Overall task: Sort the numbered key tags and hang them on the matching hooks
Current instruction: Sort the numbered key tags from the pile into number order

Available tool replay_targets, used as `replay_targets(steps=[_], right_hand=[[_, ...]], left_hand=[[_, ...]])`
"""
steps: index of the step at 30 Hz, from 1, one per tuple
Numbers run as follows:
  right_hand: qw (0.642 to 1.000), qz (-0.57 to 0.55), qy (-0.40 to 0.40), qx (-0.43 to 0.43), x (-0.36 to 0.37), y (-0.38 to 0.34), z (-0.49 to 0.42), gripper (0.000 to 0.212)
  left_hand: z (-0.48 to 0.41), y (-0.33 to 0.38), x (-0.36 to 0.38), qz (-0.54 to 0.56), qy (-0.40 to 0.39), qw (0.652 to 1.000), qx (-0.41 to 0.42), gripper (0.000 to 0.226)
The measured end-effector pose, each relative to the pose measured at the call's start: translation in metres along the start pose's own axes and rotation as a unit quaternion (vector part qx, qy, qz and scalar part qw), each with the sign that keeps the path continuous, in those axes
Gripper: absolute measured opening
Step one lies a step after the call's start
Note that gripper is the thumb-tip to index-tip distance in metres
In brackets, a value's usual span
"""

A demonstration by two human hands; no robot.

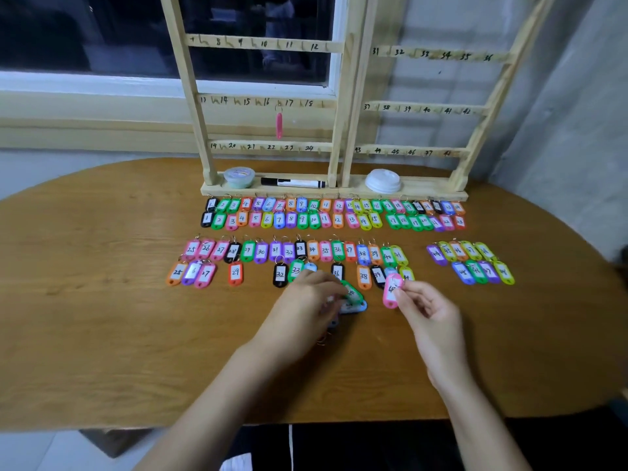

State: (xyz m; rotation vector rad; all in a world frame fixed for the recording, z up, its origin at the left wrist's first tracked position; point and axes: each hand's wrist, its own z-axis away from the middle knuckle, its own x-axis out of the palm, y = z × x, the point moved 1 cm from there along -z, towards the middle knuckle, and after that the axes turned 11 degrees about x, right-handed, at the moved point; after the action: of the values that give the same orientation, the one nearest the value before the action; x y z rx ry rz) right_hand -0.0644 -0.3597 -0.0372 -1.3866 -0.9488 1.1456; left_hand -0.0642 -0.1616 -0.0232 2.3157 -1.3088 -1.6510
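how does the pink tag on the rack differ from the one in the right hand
The pink tag on the rack hangs from a hook by its ring; the held pink tag is pinched by the right hand. The rack tag is edge-on, label hidden; the held tag shows its white label. Both are pink.

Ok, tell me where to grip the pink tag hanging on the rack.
Pinch the hanging pink tag low on its body, coming from the front. It hangs straight down, edge-on to the camera, so its flat faces point left and right. The ring above it sits on the hook.
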Motion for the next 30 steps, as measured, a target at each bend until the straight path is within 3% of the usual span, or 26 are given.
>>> replay_targets(steps=[8, 15, 20, 25, 30], right_hand=[[1.0, -0.003, -0.022, 0.014, -0.002, 0.004, 0.0, 0.017], [1.0, -0.003, -0.012, 0.015, -0.004, 0.007, -0.001, 0.017], [1.0, -0.008, -0.021, -0.004, -0.005, 0.007, -0.001, 0.031], [1.0, -0.007, -0.024, -0.009, -0.005, 0.007, -0.001, 0.031], [1.0, -0.001, -0.015, -0.022, -0.006, 0.009, -0.002, 0.018]], left_hand=[[-0.013, 0.006, 0.013, -0.08, -0.075, 0.994, 0.015, 0.039], [-0.011, -0.001, 0.007, -0.063, -0.1, 0.993, 0.009, 0.035], [-0.017, -0.006, 0.005, -0.045, -0.108, 0.993, -0.015, 0.032], [-0.02, -0.01, 0.004, -0.01, -0.08, 0.996, -0.038, 0.029], [-0.024, -0.006, -0.003, 0.052, 0.005, 0.997, -0.059, 0.015]])
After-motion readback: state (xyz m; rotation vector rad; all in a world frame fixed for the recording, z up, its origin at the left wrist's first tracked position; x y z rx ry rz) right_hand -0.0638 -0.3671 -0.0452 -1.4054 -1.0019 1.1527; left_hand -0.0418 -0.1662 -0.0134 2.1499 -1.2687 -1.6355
